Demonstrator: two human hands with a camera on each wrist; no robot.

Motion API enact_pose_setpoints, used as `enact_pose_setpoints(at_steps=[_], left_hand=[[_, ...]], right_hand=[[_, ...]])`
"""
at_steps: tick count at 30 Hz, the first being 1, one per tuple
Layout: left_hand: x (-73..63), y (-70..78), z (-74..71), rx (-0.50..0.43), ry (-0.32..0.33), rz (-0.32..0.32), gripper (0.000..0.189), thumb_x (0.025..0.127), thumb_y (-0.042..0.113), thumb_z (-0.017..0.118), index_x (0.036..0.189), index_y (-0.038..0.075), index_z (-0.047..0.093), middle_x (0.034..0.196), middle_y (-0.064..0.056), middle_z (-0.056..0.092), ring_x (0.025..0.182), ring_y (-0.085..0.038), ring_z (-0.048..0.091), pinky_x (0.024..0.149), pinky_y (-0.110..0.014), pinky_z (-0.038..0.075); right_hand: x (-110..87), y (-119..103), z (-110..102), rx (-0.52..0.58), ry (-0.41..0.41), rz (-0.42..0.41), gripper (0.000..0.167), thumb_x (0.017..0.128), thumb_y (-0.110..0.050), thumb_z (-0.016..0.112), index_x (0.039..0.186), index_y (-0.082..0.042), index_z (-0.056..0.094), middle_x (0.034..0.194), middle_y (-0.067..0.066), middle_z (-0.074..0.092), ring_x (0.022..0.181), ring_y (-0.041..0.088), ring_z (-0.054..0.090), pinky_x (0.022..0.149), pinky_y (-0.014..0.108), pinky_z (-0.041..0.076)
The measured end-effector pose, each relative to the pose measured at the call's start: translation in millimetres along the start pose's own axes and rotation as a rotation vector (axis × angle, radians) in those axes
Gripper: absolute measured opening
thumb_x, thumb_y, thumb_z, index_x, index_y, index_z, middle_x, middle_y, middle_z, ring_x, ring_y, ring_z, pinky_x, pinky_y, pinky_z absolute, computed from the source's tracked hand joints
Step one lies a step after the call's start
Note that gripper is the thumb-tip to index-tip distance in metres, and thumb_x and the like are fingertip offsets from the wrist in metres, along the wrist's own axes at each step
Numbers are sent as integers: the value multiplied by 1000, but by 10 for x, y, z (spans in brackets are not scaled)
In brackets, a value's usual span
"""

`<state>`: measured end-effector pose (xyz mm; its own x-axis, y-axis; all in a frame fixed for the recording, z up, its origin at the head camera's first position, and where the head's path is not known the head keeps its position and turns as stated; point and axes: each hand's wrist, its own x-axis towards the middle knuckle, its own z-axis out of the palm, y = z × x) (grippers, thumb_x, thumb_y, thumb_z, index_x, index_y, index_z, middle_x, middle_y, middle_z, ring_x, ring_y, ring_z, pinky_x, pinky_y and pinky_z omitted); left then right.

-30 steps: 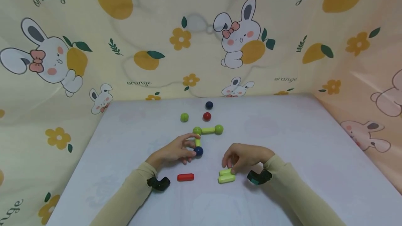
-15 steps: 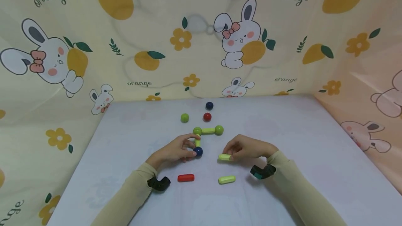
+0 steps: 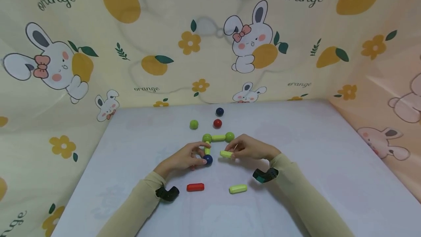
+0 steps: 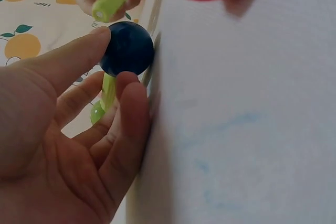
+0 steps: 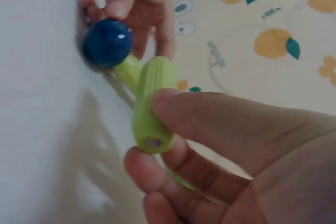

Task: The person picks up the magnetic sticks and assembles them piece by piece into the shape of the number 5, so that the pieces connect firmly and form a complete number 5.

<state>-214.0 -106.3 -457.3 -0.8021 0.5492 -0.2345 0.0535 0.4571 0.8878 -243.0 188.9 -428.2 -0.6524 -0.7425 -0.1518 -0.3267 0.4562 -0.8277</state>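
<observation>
In the head view, my left hand (image 3: 184, 157) holds a dark blue ball (image 3: 208, 160) at the near end of a joined chain on the table. From that ball a yellow-green magnetic rod (image 3: 207, 150) runs back to a green ball (image 3: 207, 138). A second yellow-green rod (image 3: 218, 138) links this to another green ball (image 3: 229, 136) on the right. My right hand (image 3: 252, 147) pinches a loose magnetic rod (image 3: 225, 154) between thumb and fingers, to the right of the blue ball and apart from it. The right wrist view shows the metal end of this held rod (image 5: 155, 80).
A red rod (image 3: 195, 187) and a yellow-green rod (image 3: 238, 189) lie nearer on the white tabletop (image 3: 158, 215). Behind the chain sit a loose green ball (image 3: 194, 124), a red ball (image 3: 217, 123) and a dark blue ball (image 3: 219, 112). A patterned cloth (image 3: 210, 72) rises behind.
My right hand has picked up one of the two near yellow-green rods and carried it away from me and leftward, toward the chain. My left hand has stayed on the blue ball.
</observation>
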Motion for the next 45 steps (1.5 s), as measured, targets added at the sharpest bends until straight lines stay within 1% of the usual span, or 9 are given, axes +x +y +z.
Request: enact_pose_setpoints(at_steps=[4, 7, 9, 18, 25, 28, 33, 41, 45], left_hand=[[-10, 3, 12, -17, -10, -11, 55, 94, 9, 70, 145, 16, 51, 107, -9, 62, 57, -14, 56, 57, -24, 50], [-19, 6, 13, -25, -11, -14, 55, 94, 9, 70, 144, 15, 51, 106, -10, 61, 57, -15, 55, 58, -25, 50], [-18, 3, 13, -25, -11, -15, 54, 94, 9, 70, 144, 16, 51, 106, -9, 62, 57, -15, 55, 58, -25, 50], [-17, -2, 17, -21, -5, -6, 54, 95, 8, 69, 145, 15, 50, 106, -10, 61, 56, -14, 54, 57, -24, 49], [-11, 1, 17, -19, -8, 10, 54, 95, 8, 69, 145, 13, 50, 106, -10, 61, 56, -14, 53, 56, -24, 47], [-4, -5, 15, -18, -10, 19, 53, 95, 8, 69, 144, 12, 49, 106, -10, 61, 55, -13, 53, 56, -24, 47], [2, -9, 13, -22, -13, 23, 53, 95, 8, 69, 144, 13, 50, 105, -10, 61, 55, -14, 52, 56, -24, 47], [5, -10, 12, -20, -17, 30, 53, 95, 8, 69, 144, 12, 49, 106, -10, 61, 55, -14, 53, 56, -24, 48], [0, -5, 13, -20, -17, 29, 54, 95, 8, 69, 145, 12, 49, 106, -10, 62, 55, -13, 53, 56, -24, 48]], right_hand=[[15, 21, 35, -16, 53, -22, 23, 94, -8, 70, 116, -5, 74, 107, 10, 73, 85, 14, 62, 78, 22, 54], [25, 44, 54, -33, 93, -41, 23, 93, -5, 69, 115, -4, 74, 110, 12, 74, 89, 14, 62, 82, 23, 55], [39, 63, 70, -43, 102, -48, 22, 93, -4, 69, 115, -3, 74, 111, 13, 74, 91, 13, 63, 84, 24, 55], [86, 58, 161, -61, 76, -52, 19, 92, -5, 71, 111, -5, 74, 108, 10, 73, 91, 13, 62, 83, 25, 54], [107, 57, 227, -86, 57, -52, 18, 93, -7, 71, 110, -8, 75, 106, 6, 73, 91, 10, 62, 84, 24, 53], [112, 49, 250, -86, 49, -42, 19, 93, -6, 71, 111, -9, 75, 105, 5, 73, 88, 10, 60, 81, 23, 52], [120, 40, 279, -86, 53, -35, 19, 92, -6, 71, 111, -10, 75, 104, 4, 73, 86, 10, 59, 80, 22, 52], [132, 32, 317, -98, 73, -68, 18, 93, -6, 71, 111, -7, 74, 105, 7, 73, 87, 9, 60, 81, 22, 53], [144, 37, 331, -100, 75, -55, 19, 93, -7, 71, 112, -9, 74, 106, 5, 73, 88, 10, 60, 82, 21, 53]])
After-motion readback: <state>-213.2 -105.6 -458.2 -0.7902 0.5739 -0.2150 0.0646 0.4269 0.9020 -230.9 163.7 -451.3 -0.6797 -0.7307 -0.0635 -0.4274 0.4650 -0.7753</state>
